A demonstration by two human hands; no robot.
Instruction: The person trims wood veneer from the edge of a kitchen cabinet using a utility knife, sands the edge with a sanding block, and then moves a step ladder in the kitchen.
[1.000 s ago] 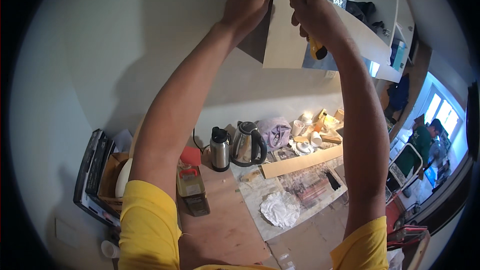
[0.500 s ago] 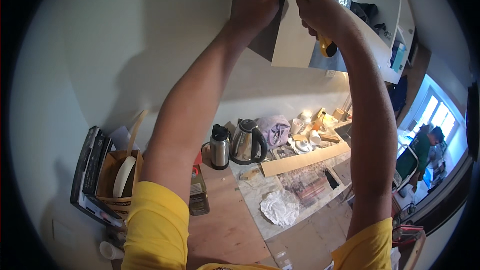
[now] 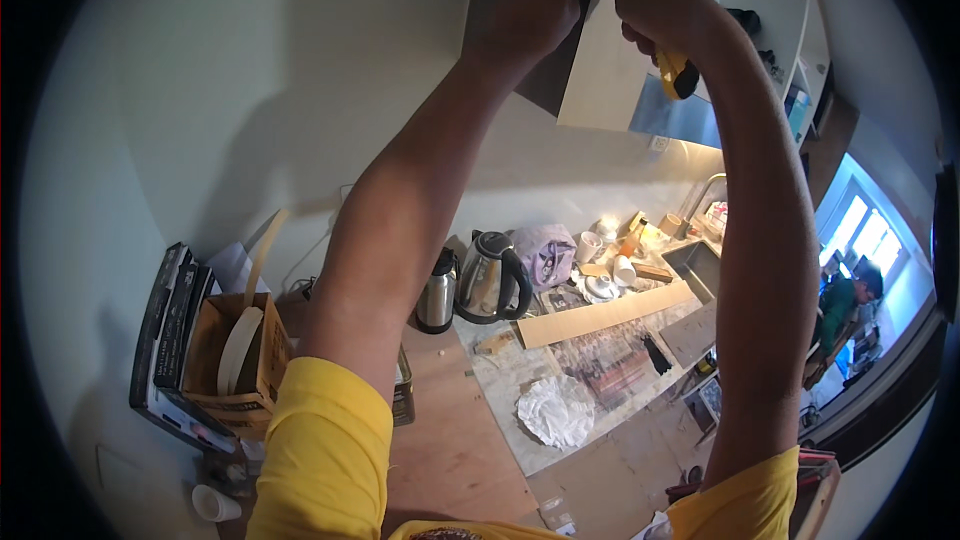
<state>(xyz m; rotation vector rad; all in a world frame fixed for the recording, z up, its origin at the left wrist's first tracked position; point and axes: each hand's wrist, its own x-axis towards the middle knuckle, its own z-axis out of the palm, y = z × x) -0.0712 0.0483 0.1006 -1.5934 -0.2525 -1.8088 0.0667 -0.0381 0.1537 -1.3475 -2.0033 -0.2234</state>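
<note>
Up at the wall cabinet [image 3: 610, 70], both arms raised: left hand [image 3: 530, 10] pinches the panel's top edge, right hand [image 3: 660, 5] grips a yellow tool [image 3: 672, 68] w/ tip there. Work looks mid-way; fixing point hidden.

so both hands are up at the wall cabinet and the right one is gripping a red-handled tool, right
Not quite. In the head view both hands are up at the wall cabinet, left hand and right hand side by side, but the tool in the right hand has a yellow handle with a black end, not a red one.
</note>
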